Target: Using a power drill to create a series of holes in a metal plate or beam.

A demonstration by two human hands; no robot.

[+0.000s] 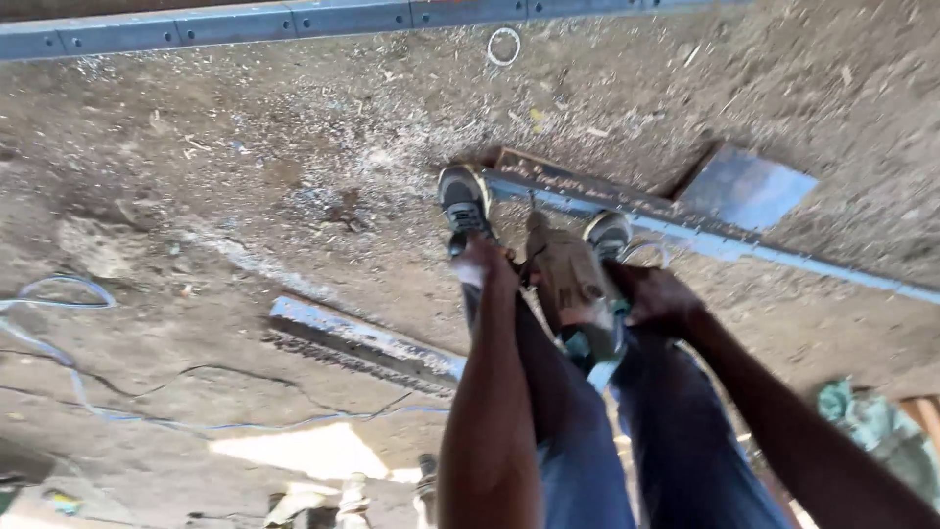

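A dust-caked tan power tool with teal body [578, 294] is held at frame centre, left hand [487, 263] and right hand [654, 299] closed around it; steadiest if braced two-handed above the long blue-grey steel bar [705, 235] underfoot.

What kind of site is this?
Likely a rough metalwork or construction yard: dirt floor strewn with shavings, blue steel rails lying on it, and a power tool held in both hands.

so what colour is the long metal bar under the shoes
Pale blue, seen in the head view.
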